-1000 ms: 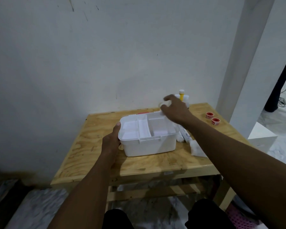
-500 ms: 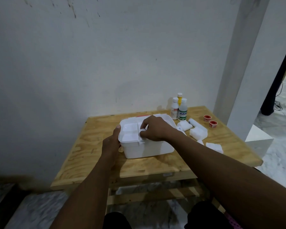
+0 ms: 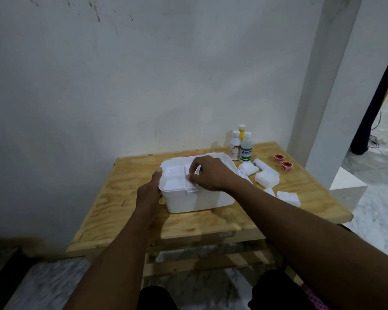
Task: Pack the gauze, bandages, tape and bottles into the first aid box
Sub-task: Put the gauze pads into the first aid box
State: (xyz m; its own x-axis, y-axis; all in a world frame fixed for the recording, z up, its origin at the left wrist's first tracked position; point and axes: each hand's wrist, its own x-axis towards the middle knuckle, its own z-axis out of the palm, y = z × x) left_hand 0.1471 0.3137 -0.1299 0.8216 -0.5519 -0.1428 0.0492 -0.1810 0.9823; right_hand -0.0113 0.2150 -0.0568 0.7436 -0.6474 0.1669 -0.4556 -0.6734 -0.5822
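The white first aid box (image 3: 199, 201) stands open on the wooden table (image 3: 126, 198), with a white divided tray (image 3: 174, 176) inside it. My left hand (image 3: 149, 190) grips the box's left end, thumb on the rim. My right hand (image 3: 211, 175) reaches over the box and pinches the tray's middle divider. To the right of the box stand three bottles (image 3: 246, 148), one with a yellow body (image 3: 242, 132). In front of them lie bandage rolls (image 3: 248, 168), gauze pads (image 3: 267, 179) and two red tape rolls (image 3: 278, 158).
The table stands against a white wall, with a white pillar (image 3: 327, 108) and a low white block (image 3: 347, 189) at its right. One more gauze pad (image 3: 288, 198) lies near the table's right front edge. Marble floor shows below.
My right hand came back from the bottles at the far right and now pinches the tray's divider inside the box. My left hand stayed on the box's left end.
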